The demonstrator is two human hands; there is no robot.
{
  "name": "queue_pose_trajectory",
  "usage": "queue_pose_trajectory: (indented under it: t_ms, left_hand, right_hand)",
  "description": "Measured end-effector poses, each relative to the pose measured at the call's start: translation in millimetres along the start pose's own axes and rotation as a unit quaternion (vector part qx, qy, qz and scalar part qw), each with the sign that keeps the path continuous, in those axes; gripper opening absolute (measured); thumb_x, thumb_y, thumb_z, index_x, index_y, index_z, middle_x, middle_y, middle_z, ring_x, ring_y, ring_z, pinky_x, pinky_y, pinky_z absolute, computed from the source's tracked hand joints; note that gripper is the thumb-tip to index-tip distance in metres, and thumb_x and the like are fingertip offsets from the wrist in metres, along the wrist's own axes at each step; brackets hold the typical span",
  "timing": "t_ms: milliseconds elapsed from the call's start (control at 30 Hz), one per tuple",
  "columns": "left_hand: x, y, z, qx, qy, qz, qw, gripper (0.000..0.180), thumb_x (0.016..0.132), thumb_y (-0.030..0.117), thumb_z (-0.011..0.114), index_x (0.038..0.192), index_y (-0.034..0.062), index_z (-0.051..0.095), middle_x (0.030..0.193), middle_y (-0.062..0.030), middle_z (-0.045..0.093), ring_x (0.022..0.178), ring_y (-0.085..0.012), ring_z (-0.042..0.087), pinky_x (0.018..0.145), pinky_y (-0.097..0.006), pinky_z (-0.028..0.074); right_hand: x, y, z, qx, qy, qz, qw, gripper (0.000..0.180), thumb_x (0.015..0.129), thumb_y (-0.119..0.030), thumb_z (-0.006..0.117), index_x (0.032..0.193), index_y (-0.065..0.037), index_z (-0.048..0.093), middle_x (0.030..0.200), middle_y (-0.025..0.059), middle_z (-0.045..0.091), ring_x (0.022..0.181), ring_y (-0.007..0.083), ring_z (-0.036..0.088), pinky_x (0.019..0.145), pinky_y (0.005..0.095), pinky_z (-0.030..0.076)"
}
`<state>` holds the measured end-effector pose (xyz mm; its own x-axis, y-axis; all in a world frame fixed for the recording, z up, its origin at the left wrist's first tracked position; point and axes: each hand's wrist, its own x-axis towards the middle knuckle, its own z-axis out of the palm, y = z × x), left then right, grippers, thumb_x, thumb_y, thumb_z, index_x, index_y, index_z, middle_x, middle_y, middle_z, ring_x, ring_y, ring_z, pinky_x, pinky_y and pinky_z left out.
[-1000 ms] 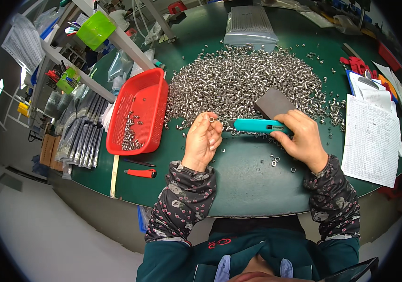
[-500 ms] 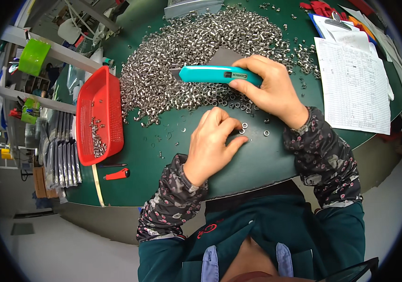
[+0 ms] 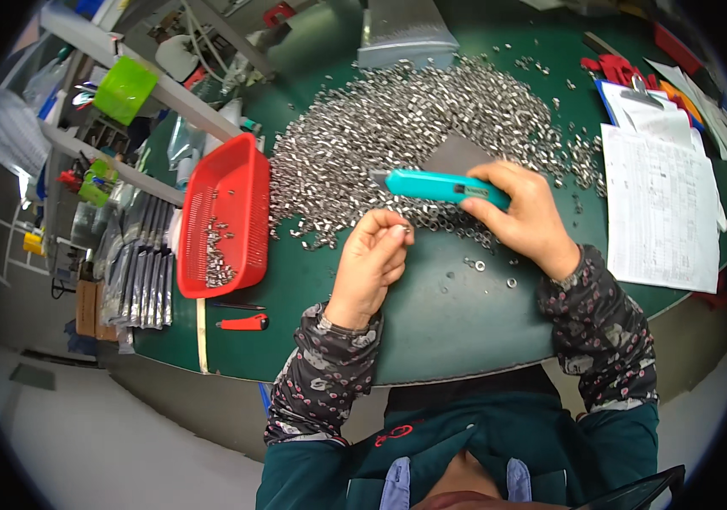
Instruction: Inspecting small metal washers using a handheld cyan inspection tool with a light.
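My right hand is wrapped round a teal utility knife, its blade end pointing left over the near part of a heap of small metal rings. To the left of it, my left hand is closed, thumb and forefinger pinching a small metal ring that the fingertips partly hide. A few loose metal rings lie on the green tabletop between my hands. Beneath and behind the knife, a dark grey flat piece rests on the heap's edge.
A red plastic basket with some small metal parts stands left of the heap. Near it lie a red utility knife and a dark pen-like tool. Printed sheets and a clipboard are on the right. Packed bags stand at far left.
My left hand has turned and lifted from the tabletop rings, its fingertips now pinched on one near the blade. My right hand still holds the teal knife. The whole view has shifted.
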<state>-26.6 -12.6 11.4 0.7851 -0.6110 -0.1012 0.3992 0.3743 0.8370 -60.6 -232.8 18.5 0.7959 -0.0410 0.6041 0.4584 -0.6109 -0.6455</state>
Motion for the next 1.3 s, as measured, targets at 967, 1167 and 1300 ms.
queue_pose_trajectory:
  t_ms: [967, 1167, 1300]
  left_hand:
    - [9.7, 7.7, -28.5, -0.05, 0.093, 0.063, 0.992, 0.019, 0.094, 0.019, 0.044, 0.103, 0.0038, 0.052, 0.078, -0.0022, 0.052, 0.049, -0.002, 0.033, 0.038, -0.014, 0.025]
    - [10.7, 10.5, -30.7, -0.027, 0.095, 0.069, 0.993, 0.018, 0.093, 0.017, 0.045, 0.106, 0.0059, 0.052, 0.078, -0.0026, 0.053, 0.048, -0.0029, 0.032, 0.038, -0.015, 0.025]
    - [13.1, 6.2, -33.0, -0.042, 0.058, 0.092, 0.993, 0.015, 0.092, 0.014, 0.046, 0.104, 0.0069, 0.052, 0.077, -0.0023, 0.052, 0.049, -0.003, 0.032, 0.038, -0.015, 0.025]
  right_hand:
    - [-3.8, -10.4, 2.7, -0.009, -0.132, 0.064, 0.989, 0.023, 0.08, -0.026, 0.057, 0.093, -0.007, 0.06, 0.078, 0.0117, 0.061, 0.072, 0.0304, 0.059, 0.064, 0.0382, 0.045]
    - [-3.7, -11.7, 3.4, -0.023, -0.153, 0.072, 0.985, 0.025, 0.08, -0.026, 0.057, 0.093, -0.006, 0.06, 0.078, 0.0129, 0.061, 0.072, 0.0313, 0.059, 0.063, 0.039, 0.045]
    - [-4.8, -9.4, 5.4, -0.029, -0.163, 0.059, 0.984, 0.026, 0.08, -0.027, 0.057, 0.093, -0.005, 0.06, 0.077, 0.0141, 0.061, 0.072, 0.0326, 0.059, 0.063, 0.0399, 0.045]
